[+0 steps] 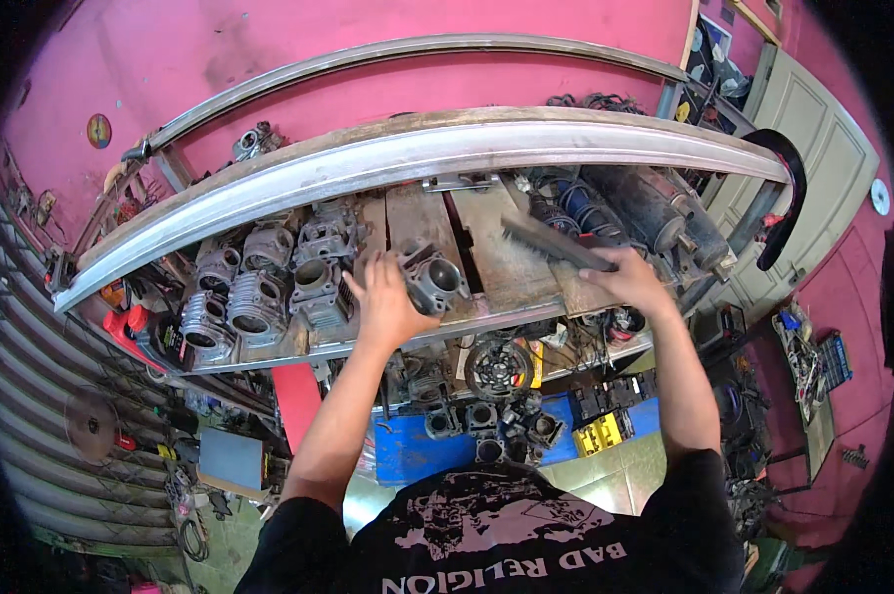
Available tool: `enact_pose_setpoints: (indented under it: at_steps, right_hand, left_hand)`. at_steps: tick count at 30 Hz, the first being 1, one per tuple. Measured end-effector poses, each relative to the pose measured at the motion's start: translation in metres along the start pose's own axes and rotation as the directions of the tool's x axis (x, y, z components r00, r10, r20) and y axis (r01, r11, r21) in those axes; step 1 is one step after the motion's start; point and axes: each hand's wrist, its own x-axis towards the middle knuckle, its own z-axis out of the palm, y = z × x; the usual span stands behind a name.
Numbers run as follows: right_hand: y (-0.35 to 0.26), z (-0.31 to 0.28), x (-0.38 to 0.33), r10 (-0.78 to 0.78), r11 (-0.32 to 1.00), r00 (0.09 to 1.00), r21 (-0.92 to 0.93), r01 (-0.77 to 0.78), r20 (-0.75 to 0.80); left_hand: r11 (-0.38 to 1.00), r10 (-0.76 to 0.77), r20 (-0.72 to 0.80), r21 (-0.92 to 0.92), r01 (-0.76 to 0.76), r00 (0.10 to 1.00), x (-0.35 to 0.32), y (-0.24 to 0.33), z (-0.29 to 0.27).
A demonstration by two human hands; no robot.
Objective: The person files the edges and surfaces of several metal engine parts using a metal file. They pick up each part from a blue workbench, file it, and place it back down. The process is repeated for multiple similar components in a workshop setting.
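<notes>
My left hand (387,305) grips a grey metal engine cylinder (439,274) by its left side, the thumb along its near edge. The cylinder stands tilted on the wooden shelf, its round bore facing up. In my right hand (627,281) is a brush (556,244) with dark bristles, held by its handle above the boards, to the right of the cylinder and apart from it. Just left of my left hand is another engine cylinder (315,281) with a round bore.
Several finned cylinders (256,304) crowd the shelf's left end. Dark exhaust mufflers (645,213) and blue-wrapped parts (579,204) lie at the right. A metal rail (447,147) crosses beyond my hands. Below, more engine parts (483,416) rest near a yellow box (599,436).
</notes>
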Motion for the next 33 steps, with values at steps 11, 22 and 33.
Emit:
enact_pose_setpoints:
  at_steps: [11, 22, 33]
  right_hand:
    - [0.022, 0.178, 0.049, -0.254, 0.668, 0.936, -0.744, -0.011, -0.243]
    - [0.035, 0.190, 0.063, -0.217, 0.525, 0.940, -0.843, -0.115, -0.263]
    - [-0.022, 0.208, 0.017, -0.229, 0.788, 0.933, -0.615, 0.010, -0.279]
  left_hand:
    - [0.912, -0.400, -0.115, -0.142, 0.384, 0.909, -0.052, 0.015, 0.021]
    - [0.813, -0.582, -0.063, -0.058, 0.579, 0.811, -0.034, 0.039, 0.011]
    - [0.671, -0.734, -0.217, -0.372, 0.641, 0.643, -0.039, 0.050, 0.051]
